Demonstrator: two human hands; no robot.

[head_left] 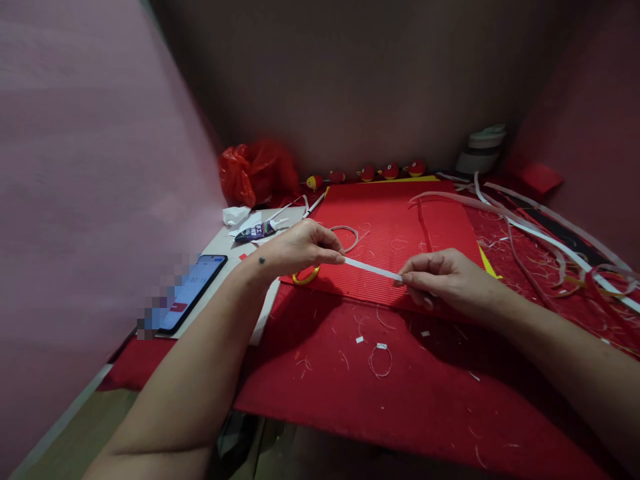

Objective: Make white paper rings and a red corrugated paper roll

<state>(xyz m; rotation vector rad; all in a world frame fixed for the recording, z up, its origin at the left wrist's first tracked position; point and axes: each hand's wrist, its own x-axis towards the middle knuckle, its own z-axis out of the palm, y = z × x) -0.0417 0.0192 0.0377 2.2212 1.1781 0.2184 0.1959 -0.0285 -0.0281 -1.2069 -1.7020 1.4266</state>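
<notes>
A short white strip (373, 269) is stretched between my two hands above the near edge of the red corrugated sheet (390, 220). My left hand (313, 245) pinches its left end between thumb and fingers. At the right end, lower and nearer to me, my right hand (440, 277) pinches it with the fingertips. Just under my left hand lie yellow scissor handles (306, 276), partly hidden. Behind it, a pale curled strip (349, 237) rests on the sheet.
Left are a phone (195, 293), a glue tube (256, 231) and a red plastic bag (257, 170). Several small red-and-yellow birds (391, 171) line the back. Long strips (550, 233) and thread scraps cover the right side; a lidded container (481, 150) stands behind.
</notes>
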